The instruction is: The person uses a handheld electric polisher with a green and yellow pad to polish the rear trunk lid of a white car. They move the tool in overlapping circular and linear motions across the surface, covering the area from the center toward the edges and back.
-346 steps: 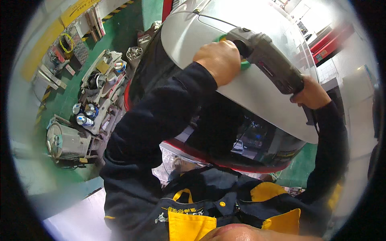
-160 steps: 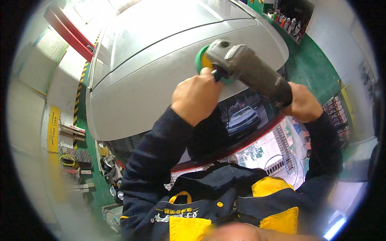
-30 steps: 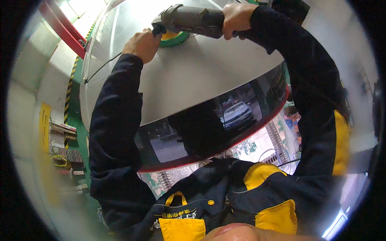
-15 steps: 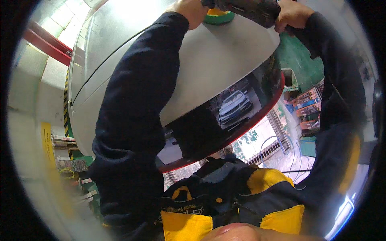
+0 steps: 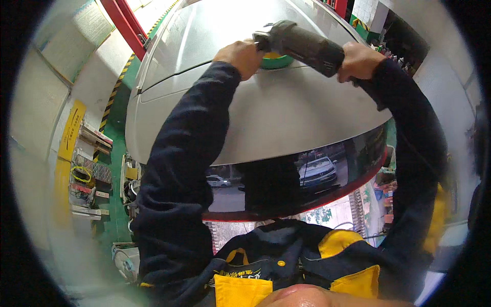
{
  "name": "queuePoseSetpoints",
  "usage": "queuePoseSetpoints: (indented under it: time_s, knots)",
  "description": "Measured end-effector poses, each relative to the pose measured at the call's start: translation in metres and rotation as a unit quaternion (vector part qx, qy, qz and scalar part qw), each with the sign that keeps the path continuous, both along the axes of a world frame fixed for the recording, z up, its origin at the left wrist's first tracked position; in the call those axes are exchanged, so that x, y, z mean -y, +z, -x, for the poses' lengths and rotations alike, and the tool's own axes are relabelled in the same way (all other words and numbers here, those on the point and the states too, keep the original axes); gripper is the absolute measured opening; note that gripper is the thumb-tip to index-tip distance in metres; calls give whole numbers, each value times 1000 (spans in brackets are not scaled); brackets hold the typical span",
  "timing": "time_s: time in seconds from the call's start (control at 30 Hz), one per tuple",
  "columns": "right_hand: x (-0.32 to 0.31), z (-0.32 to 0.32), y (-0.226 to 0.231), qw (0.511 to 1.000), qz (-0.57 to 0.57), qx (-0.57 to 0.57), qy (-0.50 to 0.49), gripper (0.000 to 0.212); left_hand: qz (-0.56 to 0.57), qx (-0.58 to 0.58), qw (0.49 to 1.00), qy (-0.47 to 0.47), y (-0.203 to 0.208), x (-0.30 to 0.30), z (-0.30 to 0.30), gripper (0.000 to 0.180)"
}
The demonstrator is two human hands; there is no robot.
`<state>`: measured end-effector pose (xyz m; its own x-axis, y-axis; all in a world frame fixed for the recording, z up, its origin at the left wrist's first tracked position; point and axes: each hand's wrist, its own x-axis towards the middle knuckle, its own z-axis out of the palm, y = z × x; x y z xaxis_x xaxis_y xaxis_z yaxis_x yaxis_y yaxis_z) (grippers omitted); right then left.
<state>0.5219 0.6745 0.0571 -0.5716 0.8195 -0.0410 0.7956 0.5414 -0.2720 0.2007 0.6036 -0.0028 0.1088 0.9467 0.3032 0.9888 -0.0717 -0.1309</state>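
A dark car polisher (image 5: 309,48) with a green pad (image 5: 276,62) is held in both hands over a pale car body panel (image 5: 302,115). My left hand (image 5: 244,59) is closed round the polisher's front end, beside the pad. Round its rear grip, my right hand (image 5: 360,62) is wrapped. The pad lies against the panel's surface, partly hidden behind the polisher's head. Across the panel's near edge runs a glossy dark strip (image 5: 271,187) with a red lower border, and parked cars mirror in it.
Left of the car stand a red post (image 5: 125,28), yellow-and-black floor tape (image 5: 115,94) and shelves of boxes and tools (image 5: 92,176). A bucket (image 5: 127,261) sits at lower left. Bottles (image 5: 401,62) line the far right. A cable (image 5: 409,146) hangs along my right arm.
The view has tilted up, so the hands and polisher sit lower in the picture and more of the car's far side shows. Both hands keep their grip on the polisher.
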Motion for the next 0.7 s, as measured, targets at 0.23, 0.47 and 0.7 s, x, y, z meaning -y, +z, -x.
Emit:
queuePoseSetpoints:
  time_s: [0.23, 0.47, 0.7]
  knots:
    - [32, 172, -10, 985, 42, 38, 163, 26, -47, 93, 978, 181, -21, 126, 144, 43]
    - [58, 171, -13, 990, 87, 5, 110, 20, -75, 79, 975, 192, -27, 142, 138, 43]
    - [21, 10, -6, 997, 73, -2, 23, 22, -24, 107, 991, 78, -5, 38, 10, 47]
